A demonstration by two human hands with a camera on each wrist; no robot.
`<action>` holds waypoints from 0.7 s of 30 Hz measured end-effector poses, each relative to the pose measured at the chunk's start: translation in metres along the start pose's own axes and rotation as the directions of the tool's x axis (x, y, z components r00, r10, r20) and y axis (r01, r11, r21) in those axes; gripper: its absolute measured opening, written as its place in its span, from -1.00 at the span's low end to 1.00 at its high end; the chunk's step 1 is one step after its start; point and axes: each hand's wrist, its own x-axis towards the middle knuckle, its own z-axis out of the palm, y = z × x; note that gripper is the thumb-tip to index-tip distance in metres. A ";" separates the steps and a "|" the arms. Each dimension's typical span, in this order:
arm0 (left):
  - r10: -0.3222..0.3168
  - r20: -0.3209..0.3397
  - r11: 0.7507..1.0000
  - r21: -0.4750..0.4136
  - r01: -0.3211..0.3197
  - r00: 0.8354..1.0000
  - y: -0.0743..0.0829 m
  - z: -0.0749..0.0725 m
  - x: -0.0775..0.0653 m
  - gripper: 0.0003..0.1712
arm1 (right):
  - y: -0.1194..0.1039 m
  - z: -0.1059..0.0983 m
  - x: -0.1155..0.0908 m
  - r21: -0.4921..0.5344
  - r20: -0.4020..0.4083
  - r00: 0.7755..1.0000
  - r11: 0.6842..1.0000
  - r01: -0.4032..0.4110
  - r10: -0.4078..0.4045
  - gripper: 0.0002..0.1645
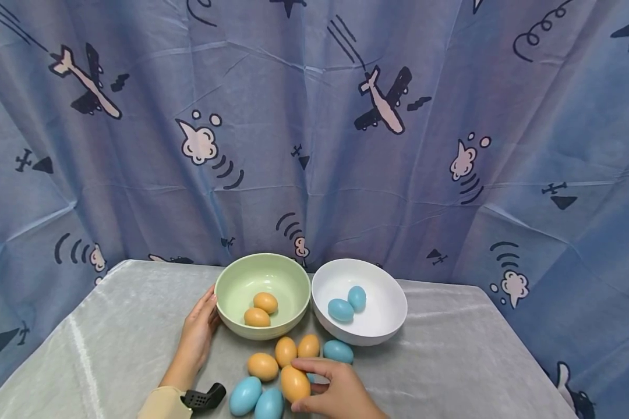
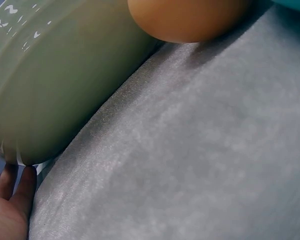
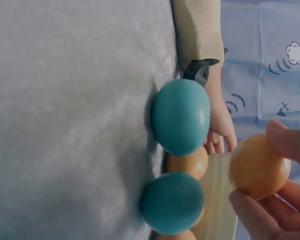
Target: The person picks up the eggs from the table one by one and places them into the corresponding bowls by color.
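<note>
Now the right hand [image 1: 340, 389] is pinching an orange egg [image 1: 295, 384], preferably lightly, the unclenched left hand [image 1: 196, 334] touching the green bowl [image 1: 257, 333].

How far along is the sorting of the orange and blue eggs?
Apparently done: two orange eggs in the round light-green bowl and two blue eggs in the round white bowl. In hand: one orange egg, held in the right grip. Remaining: three orange eggs and at least four blue eggs on the grey cloth.

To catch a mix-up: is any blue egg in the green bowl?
No, the head view shows only two orange eggs in the green bowl.
</note>
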 end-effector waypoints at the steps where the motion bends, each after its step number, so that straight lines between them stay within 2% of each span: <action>1: 0.000 -0.001 1.000 0.002 0.000 1.000 0.000 0.000 0.000 -0.28 | -0.001 0.000 0.001 0.001 -0.003 1.000 1.000 0.015 -0.015 -0.27; 6: -0.001 -0.010 1.000 0.008 0.001 1.000 -0.001 0.001 0.001 -0.25 | -0.006 -0.001 0.007 0.024 -0.033 0.999 0.999 0.034 -0.033 -0.30; 14: 0.017 0.005 1.000 -0.004 -0.017 1.000 -0.001 0.002 -0.001 -0.25 | -0.021 -0.003 0.021 0.032 -0.115 0.993 0.999 -0.012 0.015 -0.32; 19: 0.021 0.006 1.000 -0.011 -0.020 1.000 0.000 0.002 -0.001 -0.27 | -0.028 -0.004 0.030 0.085 -0.115 0.993 0.996 -0.019 0.029 -0.31; 21: 0.021 0.006 1.000 -0.010 -0.021 1.000 0.000 0.001 0.000 -0.27 | -0.031 -0.006 0.034 0.072 -0.120 0.992 0.997 -0.016 0.025 -0.32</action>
